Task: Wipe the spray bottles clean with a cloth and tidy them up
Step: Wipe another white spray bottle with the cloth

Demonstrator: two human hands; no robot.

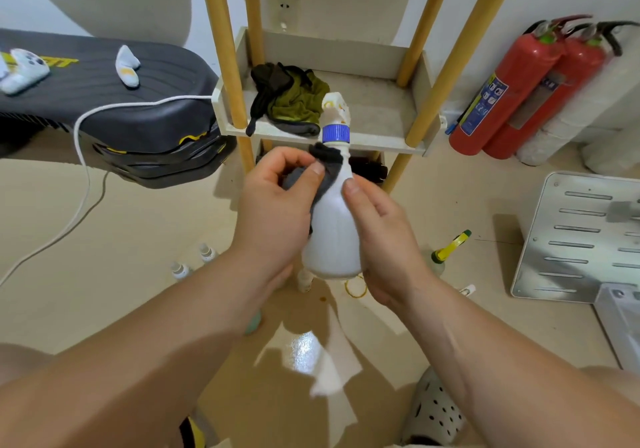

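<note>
A white spray bottle (333, 229) with a blue collar and a white trigger head is held upright in mid-air in front of the shelf. My right hand (381, 240) grips its right side and base. My left hand (277, 202) presses a dark grey cloth (325, 167) against the bottle's neck and left shoulder. On the floor below stand two small clear bottles (194, 260), a yellow-nozzled bottle (446, 252) to the right, and another small bottle (305, 279) partly hidden under the held one.
A wooden-legged shelf (381, 115) holds crumpled olive and black cloths (291, 101). Two red fire extinguishers (512, 91) lean at the right wall. A metal panel (575, 236) lies on the floor at right, a black padded seat (138, 101) at left, and paper (332, 361) on the wet floor.
</note>
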